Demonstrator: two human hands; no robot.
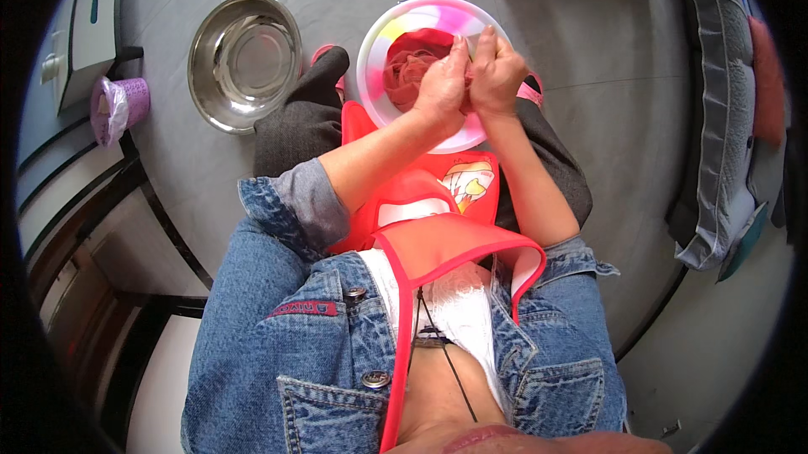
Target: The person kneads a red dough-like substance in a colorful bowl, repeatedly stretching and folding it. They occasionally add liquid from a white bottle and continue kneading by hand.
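Observation:
A white plastic basin (371, 66) with pink and yellow patches stands on the floor between my feet. Sheer dark-red fabric (407, 69) lies bunched inside it, in what looks like reddish water. Over the basin's right half, my left hand (444, 85) and my right hand (499, 72) are held close together. Both have their fingers curled around part of the red fabric, with thumbs pointing away from me. A strip of it shows between and below the hands. My fingers hide most of the gripped part.
To the left, a shiny steel basin (221, 69) rests on grey floor tiles beside my left foot. Farther left are a purple lined bin (136, 97) and a white cabinet (95, 18). A grey quilted-edged couch or bed (723, 119) runs along the right. A red apron (404, 179) covers my lap.

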